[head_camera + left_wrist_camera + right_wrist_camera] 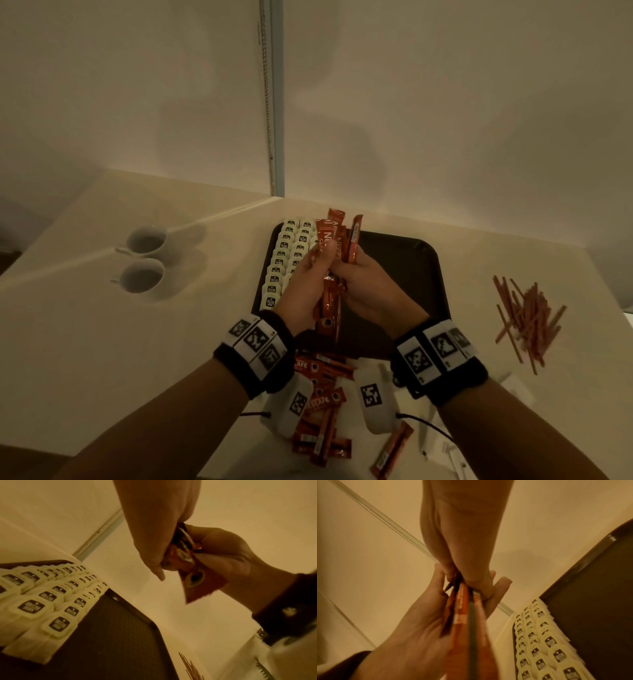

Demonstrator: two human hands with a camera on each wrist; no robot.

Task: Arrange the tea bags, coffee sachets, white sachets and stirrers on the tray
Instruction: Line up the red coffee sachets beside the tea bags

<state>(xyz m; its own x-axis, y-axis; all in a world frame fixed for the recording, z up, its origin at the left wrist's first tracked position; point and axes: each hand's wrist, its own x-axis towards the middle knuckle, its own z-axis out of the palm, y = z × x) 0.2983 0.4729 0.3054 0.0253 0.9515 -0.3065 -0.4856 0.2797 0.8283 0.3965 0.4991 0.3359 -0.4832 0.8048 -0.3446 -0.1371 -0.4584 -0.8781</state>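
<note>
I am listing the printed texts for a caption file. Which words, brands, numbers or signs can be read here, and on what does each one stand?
"NESCAFE": on a loose coffee sachet on the table, near the wrists.
"CAFE", partly hidden: on another sachet beside the left wristband.
"NE", cut off: on the coffee sachets held by both hands.
Tea bag tags: dark label, too blurred to read.
Wristband markers: black-and-white patterns, no words.
</note>
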